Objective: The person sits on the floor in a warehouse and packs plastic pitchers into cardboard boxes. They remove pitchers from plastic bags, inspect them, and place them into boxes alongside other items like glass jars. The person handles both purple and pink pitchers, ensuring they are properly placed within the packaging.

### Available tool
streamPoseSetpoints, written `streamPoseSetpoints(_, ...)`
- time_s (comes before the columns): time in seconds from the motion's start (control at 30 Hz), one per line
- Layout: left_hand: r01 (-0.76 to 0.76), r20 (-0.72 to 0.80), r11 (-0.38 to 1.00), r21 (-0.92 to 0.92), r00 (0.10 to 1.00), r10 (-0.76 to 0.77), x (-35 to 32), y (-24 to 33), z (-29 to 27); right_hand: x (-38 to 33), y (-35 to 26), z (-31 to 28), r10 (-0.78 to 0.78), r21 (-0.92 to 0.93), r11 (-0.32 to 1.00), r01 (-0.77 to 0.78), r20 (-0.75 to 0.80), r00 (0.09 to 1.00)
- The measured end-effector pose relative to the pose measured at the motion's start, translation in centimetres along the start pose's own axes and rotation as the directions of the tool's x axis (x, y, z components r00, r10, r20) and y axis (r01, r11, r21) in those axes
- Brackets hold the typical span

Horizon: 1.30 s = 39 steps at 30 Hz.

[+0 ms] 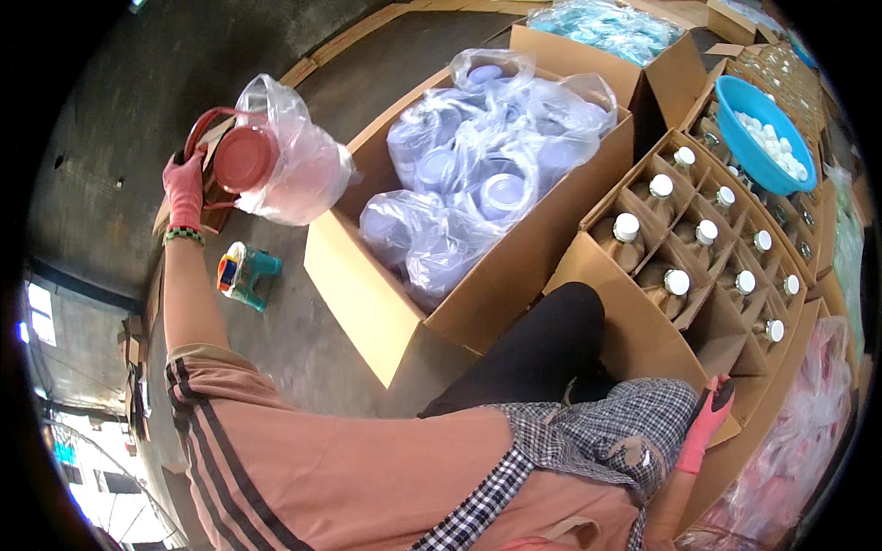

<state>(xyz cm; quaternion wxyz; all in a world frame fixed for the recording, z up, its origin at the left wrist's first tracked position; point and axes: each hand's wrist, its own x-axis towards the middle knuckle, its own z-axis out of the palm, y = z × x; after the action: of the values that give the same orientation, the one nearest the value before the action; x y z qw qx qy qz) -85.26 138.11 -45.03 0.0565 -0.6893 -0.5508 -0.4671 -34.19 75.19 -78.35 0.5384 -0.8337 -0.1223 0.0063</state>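
My left hand [185, 190], in a pink glove, is raised at the left and closed on the curved handle of a red plastic lidded container [244, 159]. A clear plastic bag [299, 165] hangs around the container and holds more pinkish-red plastic. Low at the right, my right hand [709, 419], also gloved in pink, is curled at the near edge of a cardboard box of bottles [634, 303]. What those fingers hold, if anything, is hidden. White-capped bottles [663, 290] stand in that box between cardboard dividers.
An open cardboard box [514, 303] before me holds bagged lilac plastic containers [505, 195]. A tape dispenser [246, 274] lies on the floor. A blue basin [758, 138] of white caps rests on boxes at the right. Farther back stands a box [588, 55] of turquoise bagged items.
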Motion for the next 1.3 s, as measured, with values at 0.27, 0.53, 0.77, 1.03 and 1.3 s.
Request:
streamPoseSetpoints(0.27,0.025,0.213,0.996,-0.080,0.977,-0.008,-1.3,5.7,1.0,0.5,-1.1,0.2,0.014,-0.044,0.999,-0.011,0.052,0.999)
streamPoseSetpoints(0.53,0.072,0.275,0.997,-0.015,0.959,-0.065,-3.5,1.8,6.7,-0.1,-1.7,0.3,-0.014,-0.227,0.973,0.032,0.079,0.997)
streamPoseSetpoints(0.77,0.272,0.433,0.953,-0.132,0.881,-0.192,-1.3,-4.3,13.2,-1.2,-2.1,-0.4,-0.005,-0.257,0.966,0.021,0.063,0.998)
streamPoseSetpoints(1.03,-0.544,0.655,0.644,0.537,0.751,0.088,-10.0,-3.9,23.4,-0.7,-3.8,1.2,0.015,-0.303,0.953,0.019,0.112,0.994)
streamPoseSetpoints(1.3,0.362,0.419,0.874,0.325,0.773,-0.476,-17.7,-4.4,26.0,0.2,-4.2,1.3,0.123,-0.371,0.926,-0.071,0.118,0.985)
